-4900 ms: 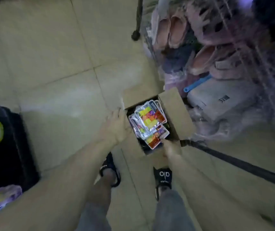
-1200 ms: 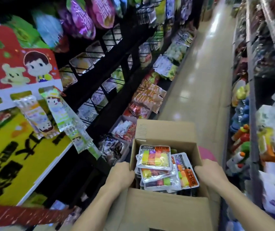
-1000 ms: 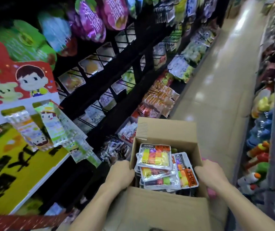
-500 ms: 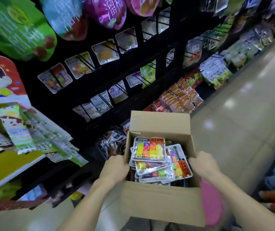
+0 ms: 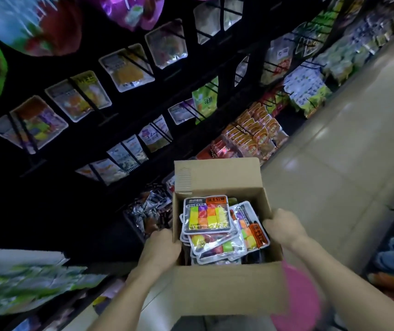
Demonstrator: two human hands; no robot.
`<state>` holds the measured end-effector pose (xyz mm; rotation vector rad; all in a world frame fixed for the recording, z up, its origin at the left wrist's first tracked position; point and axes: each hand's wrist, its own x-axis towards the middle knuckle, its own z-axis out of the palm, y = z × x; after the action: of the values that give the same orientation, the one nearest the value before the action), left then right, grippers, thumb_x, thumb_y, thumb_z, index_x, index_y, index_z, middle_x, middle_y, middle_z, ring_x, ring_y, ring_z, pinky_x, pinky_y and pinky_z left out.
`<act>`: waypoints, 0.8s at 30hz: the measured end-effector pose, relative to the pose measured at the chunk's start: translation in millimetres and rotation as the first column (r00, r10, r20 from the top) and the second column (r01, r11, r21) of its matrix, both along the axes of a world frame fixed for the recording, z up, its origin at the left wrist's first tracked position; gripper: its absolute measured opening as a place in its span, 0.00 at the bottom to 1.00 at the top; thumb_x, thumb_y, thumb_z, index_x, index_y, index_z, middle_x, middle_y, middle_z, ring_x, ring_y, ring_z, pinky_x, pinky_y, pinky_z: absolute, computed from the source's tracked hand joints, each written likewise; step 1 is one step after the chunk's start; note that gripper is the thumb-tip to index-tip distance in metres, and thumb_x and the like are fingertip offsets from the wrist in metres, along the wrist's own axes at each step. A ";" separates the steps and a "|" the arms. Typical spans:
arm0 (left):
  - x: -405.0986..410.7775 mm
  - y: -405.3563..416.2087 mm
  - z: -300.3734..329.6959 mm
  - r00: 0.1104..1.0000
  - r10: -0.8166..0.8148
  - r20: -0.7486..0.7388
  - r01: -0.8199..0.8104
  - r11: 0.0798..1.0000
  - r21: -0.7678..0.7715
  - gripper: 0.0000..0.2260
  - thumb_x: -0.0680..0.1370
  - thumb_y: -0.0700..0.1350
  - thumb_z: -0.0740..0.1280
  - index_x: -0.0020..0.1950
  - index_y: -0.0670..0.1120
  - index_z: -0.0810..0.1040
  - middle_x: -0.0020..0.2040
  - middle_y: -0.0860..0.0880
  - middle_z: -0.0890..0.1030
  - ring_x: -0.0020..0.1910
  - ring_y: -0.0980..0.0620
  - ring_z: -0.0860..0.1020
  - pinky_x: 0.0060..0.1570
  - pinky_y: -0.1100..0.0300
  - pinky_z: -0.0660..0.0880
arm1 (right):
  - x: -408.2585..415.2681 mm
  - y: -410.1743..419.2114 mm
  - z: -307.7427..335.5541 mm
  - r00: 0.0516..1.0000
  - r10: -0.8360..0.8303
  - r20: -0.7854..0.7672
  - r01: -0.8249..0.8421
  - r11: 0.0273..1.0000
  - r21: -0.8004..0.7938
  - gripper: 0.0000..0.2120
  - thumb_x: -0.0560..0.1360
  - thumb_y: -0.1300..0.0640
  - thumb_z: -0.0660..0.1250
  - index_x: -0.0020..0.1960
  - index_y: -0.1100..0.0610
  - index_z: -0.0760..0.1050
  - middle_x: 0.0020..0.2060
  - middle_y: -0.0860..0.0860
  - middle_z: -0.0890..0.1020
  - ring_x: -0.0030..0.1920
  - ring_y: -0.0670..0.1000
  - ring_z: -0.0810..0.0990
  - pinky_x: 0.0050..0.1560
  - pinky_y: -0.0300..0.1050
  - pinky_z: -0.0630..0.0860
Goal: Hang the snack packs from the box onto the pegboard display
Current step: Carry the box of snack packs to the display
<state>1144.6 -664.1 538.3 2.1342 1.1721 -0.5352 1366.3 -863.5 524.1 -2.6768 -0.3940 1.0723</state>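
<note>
Box (image 5: pixel 227 287): carried, w/ left hand (image 5: pixel 161 249) and right hand (image 5: pixel 284 226) gripping opposite walls, fingers curled over rims. Snack packs (image 5: pixel 206 215): all piled inside. Pegboard display (image 5: pixel 143 108) just beside. Hanging not begun, approx. all packs left.

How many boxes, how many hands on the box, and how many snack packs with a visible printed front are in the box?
Cardboard box: 1
Hands holding the box: 2, left hand and right hand
Snack packs showing a printed front: 3, top pack, lower pack, right pack; more edges lie underneath, uncountable
Total: 6
</note>
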 end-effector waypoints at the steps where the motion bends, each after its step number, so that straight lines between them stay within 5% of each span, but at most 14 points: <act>1: 5.7 4.1 -1.6 1.000 0.003 -0.004 -0.003 1.000 0.004 0.09 0.80 0.45 0.63 0.43 0.44 0.78 0.45 0.45 0.83 0.44 0.43 0.81 0.39 0.56 0.72 | 5.9 4.5 -2.5 1.000 0.009 0.005 -0.009 1.000 -0.002 0.07 0.75 0.61 0.62 0.40 0.57 0.75 0.46 0.60 0.85 0.44 0.61 0.78 0.42 0.44 0.72; 8: 43.1 17.2 -19.0 1.000 0.004 -0.003 -0.003 0.999 0.041 0.09 0.81 0.45 0.64 0.42 0.45 0.75 0.46 0.43 0.83 0.44 0.42 0.80 0.40 0.55 0.71 | 40.7 23.1 -14.2 0.998 0.034 0.048 -0.032 0.999 -0.028 0.07 0.77 0.60 0.61 0.41 0.56 0.74 0.51 0.62 0.85 0.52 0.64 0.82 0.44 0.46 0.73; 13: 65.4 19.0 -42.2 0.997 0.074 -0.019 -0.073 0.997 0.034 0.10 0.81 0.45 0.65 0.54 0.41 0.83 0.52 0.42 0.86 0.51 0.41 0.83 0.48 0.55 0.77 | 76.3 37.1 -34.4 0.995 0.086 0.046 -0.085 0.996 -0.028 0.09 0.78 0.60 0.60 0.49 0.61 0.79 0.51 0.62 0.85 0.53 0.64 0.82 0.51 0.49 0.78; 17: 88.3 9.7 -68.8 0.987 0.158 -0.021 -0.158 0.987 0.001 0.08 0.82 0.44 0.65 0.52 0.43 0.83 0.49 0.45 0.85 0.42 0.46 0.79 0.43 0.59 0.73 | 113.5 46.4 -65.8 0.987 0.159 -0.004 -0.159 0.987 -0.017 0.11 0.76 0.58 0.60 0.51 0.59 0.79 0.51 0.60 0.85 0.53 0.64 0.82 0.54 0.52 0.80; 24: 141.5 -33.1 -147.8 0.916 0.391 -0.086 -0.392 0.920 0.005 0.10 0.81 0.46 0.63 0.41 0.47 0.76 0.48 0.43 0.86 0.48 0.43 0.83 0.41 0.56 0.73 | 194.8 70.6 -152.9 0.931 0.340 -0.132 -0.336 0.940 0.053 0.12 0.80 0.59 0.61 0.57 0.62 0.80 0.55 0.62 0.85 0.56 0.63 0.82 0.56 0.52 0.79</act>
<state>1286.1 -697.2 390.5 1.8095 1.5908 -0.4499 1561.1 -792.8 371.2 -2.5440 -0.8611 1.3252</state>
